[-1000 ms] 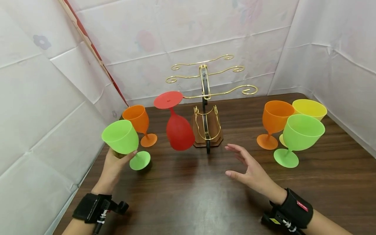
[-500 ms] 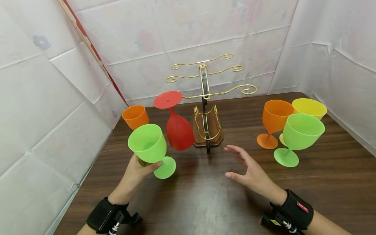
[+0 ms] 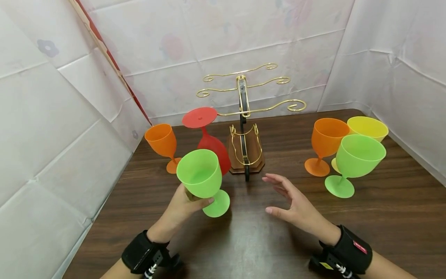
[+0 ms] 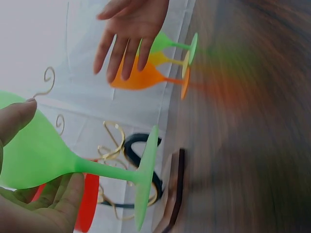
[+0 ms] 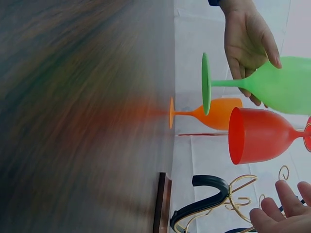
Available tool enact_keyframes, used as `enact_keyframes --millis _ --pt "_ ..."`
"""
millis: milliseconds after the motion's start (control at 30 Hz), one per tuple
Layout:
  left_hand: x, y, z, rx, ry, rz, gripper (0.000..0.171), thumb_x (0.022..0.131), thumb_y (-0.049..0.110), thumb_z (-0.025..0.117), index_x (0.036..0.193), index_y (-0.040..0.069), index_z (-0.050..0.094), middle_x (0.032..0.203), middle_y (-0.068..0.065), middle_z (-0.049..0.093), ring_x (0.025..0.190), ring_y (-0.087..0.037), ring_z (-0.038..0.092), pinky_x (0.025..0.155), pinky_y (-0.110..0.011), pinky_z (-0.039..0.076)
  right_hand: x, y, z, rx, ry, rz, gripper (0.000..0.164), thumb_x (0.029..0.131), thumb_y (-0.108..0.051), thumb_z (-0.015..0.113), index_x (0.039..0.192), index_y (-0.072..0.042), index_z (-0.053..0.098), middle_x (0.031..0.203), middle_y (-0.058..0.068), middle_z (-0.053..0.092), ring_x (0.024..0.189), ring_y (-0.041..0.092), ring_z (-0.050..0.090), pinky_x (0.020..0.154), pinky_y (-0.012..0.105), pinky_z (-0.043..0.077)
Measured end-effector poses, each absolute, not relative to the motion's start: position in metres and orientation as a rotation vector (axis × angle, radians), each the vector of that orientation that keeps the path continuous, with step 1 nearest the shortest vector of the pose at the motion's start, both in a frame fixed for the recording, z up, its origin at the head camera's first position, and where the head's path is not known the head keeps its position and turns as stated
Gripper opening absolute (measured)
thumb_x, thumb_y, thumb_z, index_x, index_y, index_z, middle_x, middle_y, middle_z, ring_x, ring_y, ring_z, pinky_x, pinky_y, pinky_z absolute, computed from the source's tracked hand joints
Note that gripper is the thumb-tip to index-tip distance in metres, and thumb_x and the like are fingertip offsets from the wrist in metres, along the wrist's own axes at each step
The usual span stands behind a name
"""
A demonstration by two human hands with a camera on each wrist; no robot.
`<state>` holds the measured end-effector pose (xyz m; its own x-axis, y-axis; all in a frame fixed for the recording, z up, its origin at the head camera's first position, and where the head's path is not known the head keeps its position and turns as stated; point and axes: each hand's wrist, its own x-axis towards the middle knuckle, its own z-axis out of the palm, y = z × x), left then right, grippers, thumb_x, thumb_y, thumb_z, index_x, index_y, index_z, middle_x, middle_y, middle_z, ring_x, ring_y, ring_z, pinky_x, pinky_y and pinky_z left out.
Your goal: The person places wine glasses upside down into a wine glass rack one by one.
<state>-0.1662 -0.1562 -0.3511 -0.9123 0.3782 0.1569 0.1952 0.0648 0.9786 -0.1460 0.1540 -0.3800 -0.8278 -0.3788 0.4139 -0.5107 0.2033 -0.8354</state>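
My left hand point(image 3: 182, 209) grips a light green plastic goblet point(image 3: 200, 174) round the lower bowl, upright and raised over the table; its foot point(image 4: 146, 179) stands clear of the wood in the left wrist view. Behind it a red goblet point(image 3: 217, 151) hangs upside down by its foot from the left end of the front arm of a gold wire rack point(image 3: 244, 112). My right hand point(image 3: 296, 205) hovers over the table in front of the rack, fingers spread and slightly bent, holding nothing.
An orange goblet point(image 3: 162, 141) stands at the back left. On the right stand another orange goblet point(image 3: 329, 135), a yellow goblet point(image 3: 369, 126) and a second green goblet point(image 3: 360, 155). The rack's wooden base point(image 3: 256, 164) rests on the dark table point(image 3: 265, 252), before white sheeting.
My left hand has carried the green goblet rightward from beside the left orange goblet to in front of the hanging red one. The right hand has barely moved.
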Motion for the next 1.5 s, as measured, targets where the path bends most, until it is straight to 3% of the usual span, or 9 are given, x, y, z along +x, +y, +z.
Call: enact_keyframes --millis 133,400,633,767,1067,1300,1500 --pt "-0.166 -0.141 -0.351 0.64 2.106 1.986 0.065 0.079 0.0 0.072 0.136 0.013 0.042 0.126 -0.008 0.055 0.113 -0.023 0.054 0.099 -0.042 0.041 -0.145 0.153 -0.377 0.885 -2.339 1.725 0.071 0.082 -0.004 0.071 0.141 -0.018 0.036 0.137 0.008 0.048 0.125 0.007 0.043 0.104 0.019 0.035" --pt "-0.173 -0.107 -0.352 0.814 2.016 1.926 0.063 0.079 0.0 0.071 0.134 0.015 0.044 0.123 -0.009 0.057 0.11 -0.024 0.055 0.098 -0.045 0.042 -0.146 0.146 -0.37 0.907 -2.343 1.811 0.068 0.084 -0.005 0.069 0.142 -0.012 0.034 0.138 0.011 0.046 0.128 0.026 0.042 0.105 0.028 0.037" --pt "-0.175 -0.081 -0.352 0.96 1.956 1.904 0.066 0.079 -0.002 0.071 0.135 0.016 0.041 0.127 -0.007 0.054 0.115 -0.022 0.053 0.1 -0.046 0.041 -0.143 0.14 -0.364 0.868 -2.358 1.886 0.068 0.085 -0.01 0.07 0.142 -0.015 0.033 0.139 0.007 0.043 0.127 0.011 0.042 0.104 0.045 0.037" --pt "-0.174 -0.072 -0.352 0.955 1.993 1.904 0.066 0.079 -0.002 0.071 0.134 0.018 0.043 0.127 -0.005 0.054 0.116 -0.019 0.051 0.099 -0.046 0.041 -0.144 0.138 -0.365 0.831 -2.353 1.879 0.068 0.085 -0.009 0.07 0.142 -0.012 0.034 0.136 0.008 0.046 0.125 0.014 0.045 0.102 0.049 0.039" --pt "-0.17 -0.06 -0.351 0.982 2.124 1.817 0.066 0.081 0.006 0.072 0.136 0.022 0.041 0.13 0.001 0.048 0.119 -0.017 0.046 0.094 -0.041 0.046 -0.145 0.135 -0.362 0.794 -2.31 1.936 0.076 0.081 -0.009 0.074 0.144 -0.015 0.031 0.137 0.004 0.044 0.122 0.014 0.046 0.101 0.033 0.042" --pt "-0.17 -0.054 -0.352 1.052 2.128 1.788 0.072 0.079 0.008 0.074 0.138 0.025 0.036 0.132 0.004 0.044 0.124 -0.015 0.04 0.099 -0.039 0.042 -0.145 0.132 -0.365 0.826 -2.245 1.962 0.076 0.076 -0.004 0.077 0.139 -0.01 0.034 0.128 0.008 0.05 0.114 0.016 0.049 0.1 0.033 0.04" --pt "-0.17 -0.061 -0.352 0.99 2.089 1.735 0.078 0.078 0.006 0.074 0.141 0.028 0.034 0.135 0.004 0.045 0.122 -0.014 0.045 0.1 -0.041 0.041 -0.143 0.136 -0.364 0.768 -2.271 1.917 0.083 0.073 -0.004 0.08 0.14 -0.013 0.033 0.13 0.007 0.049 0.115 0.015 0.048 0.098 0.029 0.041"
